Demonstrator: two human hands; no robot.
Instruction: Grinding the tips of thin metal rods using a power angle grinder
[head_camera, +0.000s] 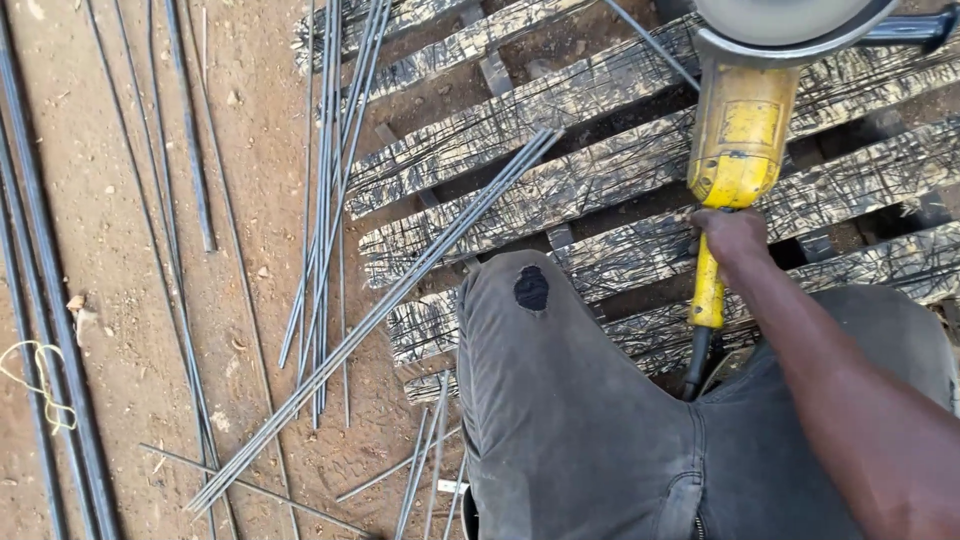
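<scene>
My right hand (732, 238) is closed around the rear handle of a yellow angle grinder (738, 140). Its grey disc and guard (790, 22) sit at the top edge, over a scorched, cut-marked wooden pallet (600, 170). A bundle of thin steel rods (400, 295) lies diagonally from the pallet down onto the dirt, passing just left of my bent knee in grey trousers with a hole (532, 288). The grinder's black cable (696, 360) hangs beside my thigh. My left hand is out of sight.
More thin rods (328, 180) lie upright across the dirt left of the pallet. Thicker bars (45, 300) run along the left edge, with a loop of yellowish wire (40, 385) on them. Short rod offcuts (420, 470) lie near my leg.
</scene>
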